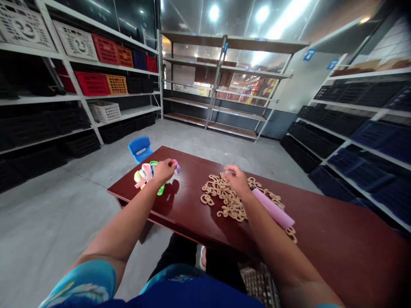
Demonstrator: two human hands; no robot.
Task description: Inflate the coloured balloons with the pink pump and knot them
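Observation:
My left hand (pixel 164 170) is over the far left of the dark red table, with finger and thumb pinched at a small pink and purple piece (pixel 176 167). Beneath and beside that hand lies a cluster of small colourful pieces (pixel 141 176), pink, cream and green; the hand hides part of it. Above a pile of tan, curled, scroll-shaped pieces (pixel 229 201) is my right hand (pixel 236 179), its fingers apart and loosely bent, with nothing visible in them. A pink cylinder (pixel 272 208) with a dark end rests among the curls, right of my right forearm.
The table (pixel 337 239) reaches far to the right. A blue plastic chair (pixel 140 148) stands behind its left corner. Shelves with crates (pixel 93 83) line the left wall, and more dark crates (pixel 334 124) the right. A metal rack (pixel 221 85) stands at the back.

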